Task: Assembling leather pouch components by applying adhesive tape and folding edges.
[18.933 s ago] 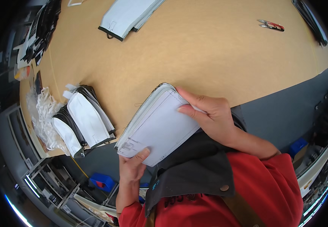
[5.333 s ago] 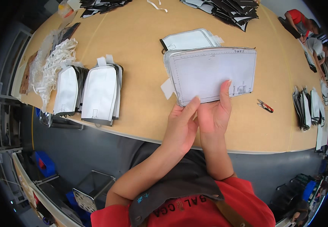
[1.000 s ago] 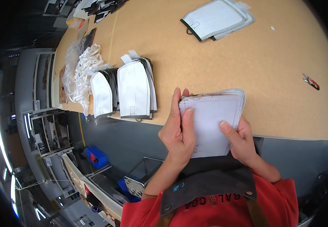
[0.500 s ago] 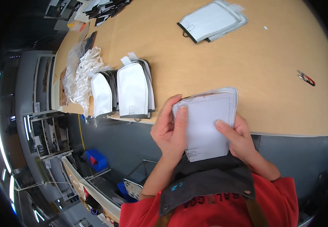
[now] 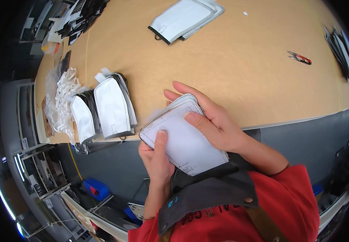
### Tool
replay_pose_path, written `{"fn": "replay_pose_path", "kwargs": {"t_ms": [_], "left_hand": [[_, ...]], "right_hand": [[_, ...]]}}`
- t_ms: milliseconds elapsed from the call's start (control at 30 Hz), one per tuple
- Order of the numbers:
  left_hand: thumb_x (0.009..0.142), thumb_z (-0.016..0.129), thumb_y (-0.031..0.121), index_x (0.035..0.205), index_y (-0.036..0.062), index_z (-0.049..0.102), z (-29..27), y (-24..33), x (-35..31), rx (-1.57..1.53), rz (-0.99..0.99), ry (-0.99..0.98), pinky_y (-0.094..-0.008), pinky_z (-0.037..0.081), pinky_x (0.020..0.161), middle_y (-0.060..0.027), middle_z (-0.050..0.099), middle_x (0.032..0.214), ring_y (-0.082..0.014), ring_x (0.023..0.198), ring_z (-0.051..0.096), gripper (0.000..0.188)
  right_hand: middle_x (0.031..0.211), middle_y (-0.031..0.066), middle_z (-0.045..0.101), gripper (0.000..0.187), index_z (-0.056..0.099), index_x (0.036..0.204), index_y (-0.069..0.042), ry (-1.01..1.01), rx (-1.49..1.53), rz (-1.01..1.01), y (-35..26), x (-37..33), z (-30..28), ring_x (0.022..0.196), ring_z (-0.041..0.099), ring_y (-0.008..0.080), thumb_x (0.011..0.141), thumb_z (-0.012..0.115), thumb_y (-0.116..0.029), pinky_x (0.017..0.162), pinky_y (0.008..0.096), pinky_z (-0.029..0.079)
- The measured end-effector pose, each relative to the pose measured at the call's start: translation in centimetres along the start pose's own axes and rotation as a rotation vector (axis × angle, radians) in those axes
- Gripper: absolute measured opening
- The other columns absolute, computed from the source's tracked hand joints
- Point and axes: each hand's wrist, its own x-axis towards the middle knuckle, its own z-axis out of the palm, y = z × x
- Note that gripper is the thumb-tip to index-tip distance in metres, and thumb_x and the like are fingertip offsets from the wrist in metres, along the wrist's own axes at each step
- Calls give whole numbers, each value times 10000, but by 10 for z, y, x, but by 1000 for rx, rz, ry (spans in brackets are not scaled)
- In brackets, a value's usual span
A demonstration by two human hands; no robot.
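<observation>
Both hands hold a stack of white fabric panels (image 5: 178,141) in front of my apron, tilted, with stitched or dashed lines along its edges. My left hand (image 5: 156,157) grips its lower left side, thumb on the top face and fingers underneath. My right hand (image 5: 210,125) wraps the upper right side, thumb pressed on the face, fingertips showing beyond the far edge. The undersides of the panels are hidden. On the table, left of my hands, stand two bundles of similar white panels with dark edges, the larger bundle (image 5: 112,107) beside the smaller bundle (image 5: 82,117).
On the brown table (image 5: 239,72) lie red-handled thread snips (image 5: 300,57). A flat pile of white panels (image 5: 184,18) is at the far side, dark-edged pieces (image 5: 339,54) at the right. White strips (image 5: 65,103) lie at the left. A blue bin (image 5: 96,189) stands below.
The panel stack has turned and moved left. My right hand has slid up to its far edge, while my left hand has shifted down and left. The view has swung rightward.
</observation>
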Motion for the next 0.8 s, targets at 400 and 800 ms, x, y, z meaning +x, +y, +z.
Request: {"fn": "replay_pose_path", "kwargs": {"t_ms": [400,800], "left_hand": [[940,679,140,1183,-50,610,2,-5,0,-180,-76,13,-306,519,859,-121,686,1095,-154,945,649,316],[982,598,245,1276,-69,533,-1,-8,5,-66,-96,-3,-370,514,929,-190,644,1190,-247,1058,651,435]], "right_hand": [[1359,280,537,214,461,1224,-4,-51,104,56,5,6,-7,1262,550,267,1016,454,-55,1024,367,460],[1394,262,517,318,449,1314,36,-24,-30,39,8,8,-5,1280,538,274,1035,440,-115,1071,374,420]]}}
